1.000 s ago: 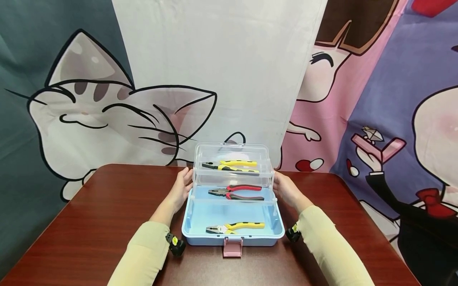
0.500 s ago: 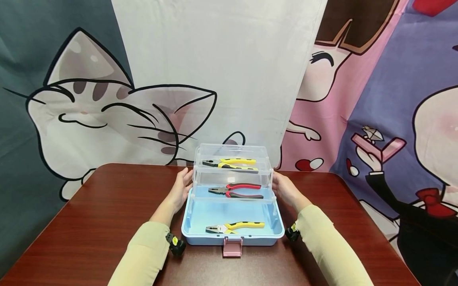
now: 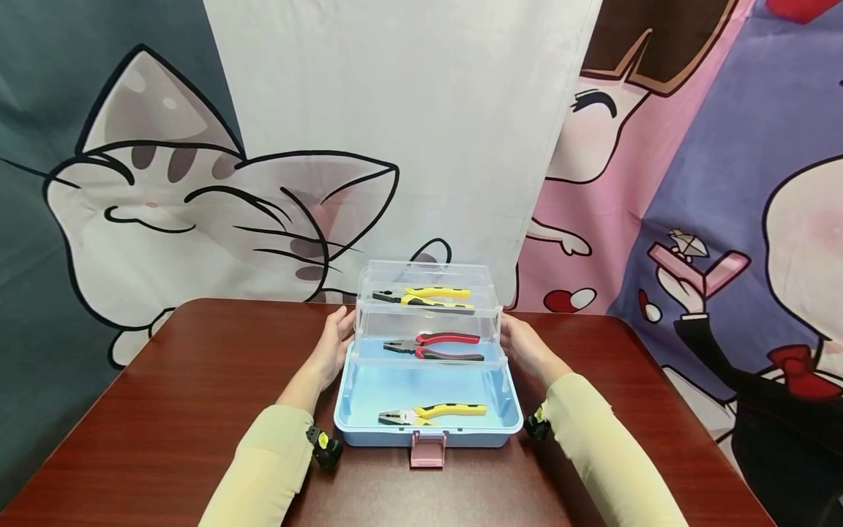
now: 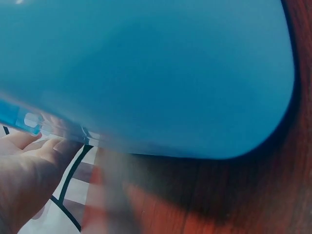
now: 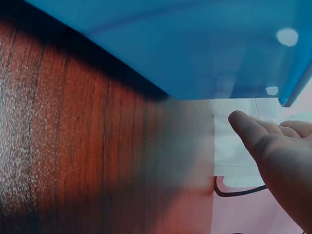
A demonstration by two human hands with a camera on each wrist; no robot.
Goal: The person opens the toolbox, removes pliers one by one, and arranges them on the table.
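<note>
A light-blue toolbox [image 3: 421, 438] stands unfolded on the table in the head view, its pink latch [image 3: 428, 449] hanging at the front. Yellow-and-black pliers [image 3: 451, 410] lie in its base. Red-and-black pliers [image 3: 449, 339] sit in the lower clear tray [image 3: 362, 353], and another yellow-handled pair [image 3: 437, 292] in the upper clear tray [image 3: 364, 293]. My left hand [image 3: 328, 350] is at the trays' left side, fingers extended along it. Opposite, my right hand [image 3: 527, 348] is at the right side, its fingertips partly hidden behind the trays. In the right wrist view, its fingers [image 5: 246, 127] look straight.
The brown wooden table [image 3: 165, 410] extends left and right of the box. Behind its far edge hangs a cartoon-printed cloth [image 3: 408, 132]. A black wrist camera [image 3: 326, 448] sits beside the box's front left corner, another wrist camera [image 3: 537, 424] beside the right.
The clear trays with their pliers have shifted slightly up and back relative to the base. Both hands stay at the sides, the right one moving a little inward. The head view has tilted slightly.
</note>
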